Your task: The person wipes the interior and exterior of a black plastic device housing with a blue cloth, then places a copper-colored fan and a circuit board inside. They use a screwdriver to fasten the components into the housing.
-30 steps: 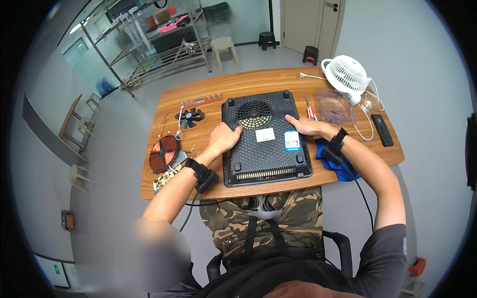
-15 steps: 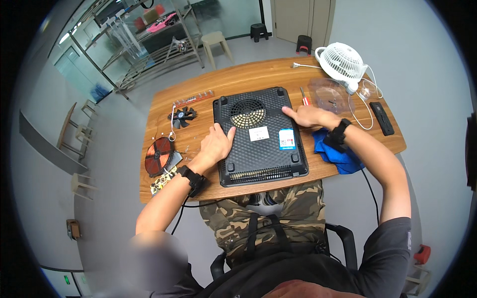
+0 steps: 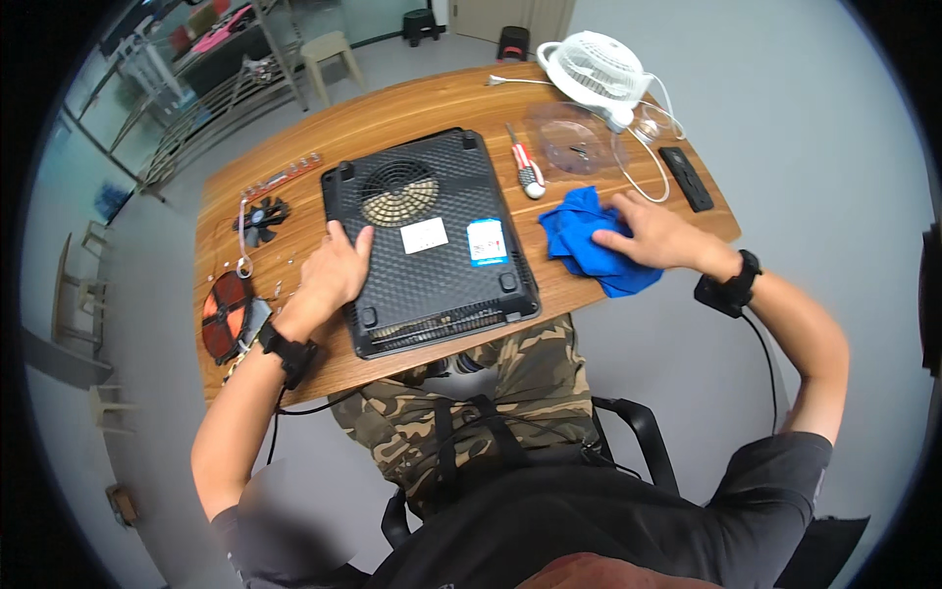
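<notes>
A black appliance housing [image 3: 442, 280], probably an induction cooker, lies bottom side up on the wooden table [image 3: 294, 221]. Its underside shows a round vent grille, rubber feet, a white label and a blue-and-white sticker. My left hand [image 3: 336, 269] rests on its left edge, fingers stretched and thumb on the textured surface, not wrapped around it. On the right, my right hand [image 3: 653, 234] is on a crumpled blue cloth [image 3: 589, 255], gathering a fold between thumb and fingers; part of this grip is hidden.
Left lie a small black fan [image 3: 261, 222], a copper coil [image 3: 228, 316] and an orange strip [image 3: 283, 177]. Beyond the cloth are a red-and-white screwdriver [image 3: 527, 167], a clear tray [image 3: 564, 147] with small screws, a white fan [image 3: 599, 74] and a black bar [image 3: 687, 179].
My right hand has left the housing's right edge and come down onto the blue cloth, which is now bunched differently. The left hand stays on the housing. The whole view has shifted.
</notes>
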`<state>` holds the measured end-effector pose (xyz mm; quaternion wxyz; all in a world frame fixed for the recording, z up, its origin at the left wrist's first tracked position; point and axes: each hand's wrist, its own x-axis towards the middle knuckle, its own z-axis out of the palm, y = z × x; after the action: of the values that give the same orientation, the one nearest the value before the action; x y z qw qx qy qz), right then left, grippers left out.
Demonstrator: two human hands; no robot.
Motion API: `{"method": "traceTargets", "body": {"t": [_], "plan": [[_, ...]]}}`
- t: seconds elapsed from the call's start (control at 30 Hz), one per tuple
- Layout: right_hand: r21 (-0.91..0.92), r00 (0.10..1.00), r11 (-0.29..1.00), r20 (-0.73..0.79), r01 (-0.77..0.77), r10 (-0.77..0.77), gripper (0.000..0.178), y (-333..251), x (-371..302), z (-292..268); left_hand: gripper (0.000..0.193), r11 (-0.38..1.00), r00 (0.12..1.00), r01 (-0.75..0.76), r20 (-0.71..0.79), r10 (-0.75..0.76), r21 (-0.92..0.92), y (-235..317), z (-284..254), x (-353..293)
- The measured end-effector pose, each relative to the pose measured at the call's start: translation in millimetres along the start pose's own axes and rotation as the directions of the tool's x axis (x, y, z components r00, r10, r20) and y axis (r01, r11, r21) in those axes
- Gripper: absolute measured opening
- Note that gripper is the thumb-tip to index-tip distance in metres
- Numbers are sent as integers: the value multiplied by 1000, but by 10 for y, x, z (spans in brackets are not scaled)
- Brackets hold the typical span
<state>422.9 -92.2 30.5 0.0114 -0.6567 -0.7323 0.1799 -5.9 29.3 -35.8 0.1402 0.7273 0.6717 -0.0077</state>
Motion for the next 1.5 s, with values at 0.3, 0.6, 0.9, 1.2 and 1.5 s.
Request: {"method": "traceTargets", "body": {"t": [0.3, 0.6, 0.9, 1.2, 1.5], "plan": [[-21, 993, 1000, -117, 20, -23, 81, 150, -8, 463, 72, 1000, 1000, -28, 6, 28, 13, 14, 13, 7], [-67, 985, 994, -138, 90, -98, 81, 21, 6, 746, 73, 999, 1000, -24, 12, 24, 39, 26, -16, -15], [227, 901, 928, -388, 295, -192, 57, -50, 310, 502, 81, 999, 999, 1, 45, -3, 50, 60, -28, 13], [193, 862, 888, -395, 416, -318, 64, -1028, 1176, 281, 77, 999, 999, 9, 37, -11, 36, 16, -27, 38], [93, 856, 895, -348, 437, -382, 75, -848, 1476, 727, 73, 998, 998, -55, -1, 55, -15, 24, 40, 32]]}}
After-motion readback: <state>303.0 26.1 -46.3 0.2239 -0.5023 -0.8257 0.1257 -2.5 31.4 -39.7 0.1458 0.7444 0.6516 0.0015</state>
